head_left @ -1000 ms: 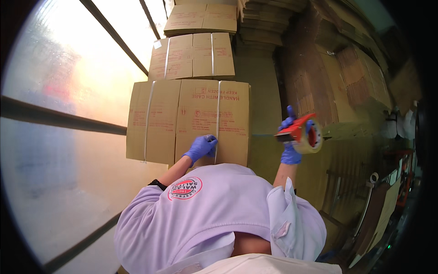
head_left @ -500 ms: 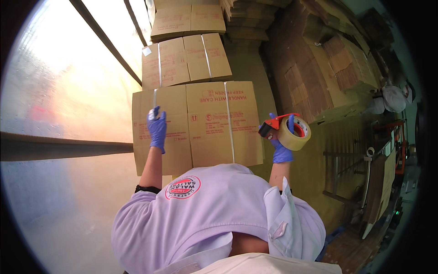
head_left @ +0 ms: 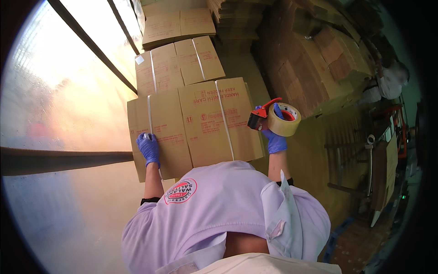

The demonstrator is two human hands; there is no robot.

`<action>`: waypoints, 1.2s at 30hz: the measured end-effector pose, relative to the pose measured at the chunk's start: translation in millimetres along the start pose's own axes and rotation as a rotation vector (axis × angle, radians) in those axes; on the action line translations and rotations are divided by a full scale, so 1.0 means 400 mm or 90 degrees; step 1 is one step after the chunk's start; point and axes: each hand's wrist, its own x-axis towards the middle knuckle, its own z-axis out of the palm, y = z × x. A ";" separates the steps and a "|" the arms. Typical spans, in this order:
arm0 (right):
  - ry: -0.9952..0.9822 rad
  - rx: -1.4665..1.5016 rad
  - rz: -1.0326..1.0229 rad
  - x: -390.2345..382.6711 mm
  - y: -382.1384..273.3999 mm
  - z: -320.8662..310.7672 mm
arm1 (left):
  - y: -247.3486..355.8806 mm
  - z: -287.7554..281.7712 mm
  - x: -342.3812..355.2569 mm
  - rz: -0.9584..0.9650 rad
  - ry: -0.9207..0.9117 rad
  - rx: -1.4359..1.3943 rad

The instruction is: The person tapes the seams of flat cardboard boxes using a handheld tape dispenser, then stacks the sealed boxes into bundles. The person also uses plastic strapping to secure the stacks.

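My left hand (head_left: 148, 148), in a blue glove, is curled at the left part of the nearest bundle of flattened cardboard boxes (head_left: 200, 139), beside a white strap (head_left: 149, 112); a small silvery item at its fingertips is too small to name. My right hand (head_left: 276, 139), also gloved, grips a red tape dispenser (head_left: 258, 114) with a roll of clear tape (head_left: 286, 129), held over the bundle's right edge. Two strapped bundles (head_left: 159, 68) (head_left: 162, 27) lie beyond the nearest one.
A translucent wall (head_left: 68, 114) with dark bars runs along the left. Taller cardboard stacks (head_left: 310, 73) stand back and right. A person in white (head_left: 390, 84) is at the far right, near metal frames (head_left: 340, 169), a leaning board (head_left: 387, 173) and a blue pallet (head_left: 337, 237).
My left hand has moved left from the bundle's middle, rising and then coming down by the left strap. My right hand has shifted left and up with the dispenser.
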 end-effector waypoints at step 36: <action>-0.043 0.023 -0.202 0.030 -0.233 -0.121 | 0.109 0.017 -0.122 -0.240 -0.103 -0.196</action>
